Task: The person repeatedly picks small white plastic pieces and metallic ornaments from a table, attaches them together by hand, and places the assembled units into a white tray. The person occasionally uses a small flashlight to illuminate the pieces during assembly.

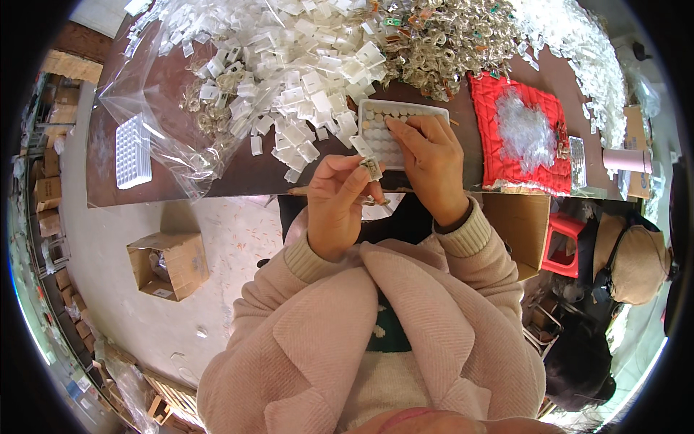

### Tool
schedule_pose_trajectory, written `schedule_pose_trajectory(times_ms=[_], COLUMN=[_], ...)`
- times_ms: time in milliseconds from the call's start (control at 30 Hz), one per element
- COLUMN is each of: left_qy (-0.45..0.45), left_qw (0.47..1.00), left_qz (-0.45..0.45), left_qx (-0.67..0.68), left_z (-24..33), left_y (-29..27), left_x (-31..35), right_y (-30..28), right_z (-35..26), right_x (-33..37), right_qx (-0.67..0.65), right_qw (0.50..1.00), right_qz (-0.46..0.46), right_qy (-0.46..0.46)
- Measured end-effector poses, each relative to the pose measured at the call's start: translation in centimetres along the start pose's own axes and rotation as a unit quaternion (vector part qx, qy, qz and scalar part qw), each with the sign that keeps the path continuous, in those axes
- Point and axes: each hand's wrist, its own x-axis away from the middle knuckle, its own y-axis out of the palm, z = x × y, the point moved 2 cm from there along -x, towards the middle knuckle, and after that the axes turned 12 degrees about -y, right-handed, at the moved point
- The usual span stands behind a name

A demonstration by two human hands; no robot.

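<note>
My left hand (pixel 336 206) pinches a small square piece (pixel 371 168), near the white tray's (pixel 416 108) front-left corner, my right hand (pixel 434 163) reaches over its pale discs (pixel 379 116), grip narrow, cannot tell if holding one.

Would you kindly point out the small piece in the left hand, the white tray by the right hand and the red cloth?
Small piece (pixel 371 168): head view, its visible face.
White tray (pixel 406 105): head view, its far rim.
Red cloth (pixel 487 130): head view, bare part near its left edge.

small whitish rectangular piece (pixel 371 168), tilted, between left fingers (pixel 351 185); white tray (pixel 419 108) flat, round pale discs (pixel 379 117) inside
</note>
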Motion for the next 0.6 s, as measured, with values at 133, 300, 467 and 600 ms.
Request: schedule_pose_trajectory(times_ms=[133, 300, 467, 600], left_qy=[-0.005, -0.010, -0.008, -0.006], left_qw=[1.000, 1.000, 1.000, 1.000], left_qz=[0.000, -0.004, -0.010, -0.010], left_qx=[-0.018, 0.011, 0.011, 0.013], left_z=[0.1, 0.2, 0.5, 0.7], left_y=[-0.2, -0.2, 0.1, 0.2], left_x=[-0.1, -0.1, 0.0, 0.0], right_y=[-0.1, -0.2, -0.4, -1.7], right_z=[-0.1, -0.1, -0.5, -2.1], right_x=[-0.3, -0.3, -0.9, -1.0], right_qx=[0.013, -0.003, 0.021, -0.126], right_qw=[1.000, 1.000, 1.000, 0.991], right_qz=[-0.001, 0.014, -0.017, 0.026], right_qy=[-0.018, 0.008, -0.013, 0.041])
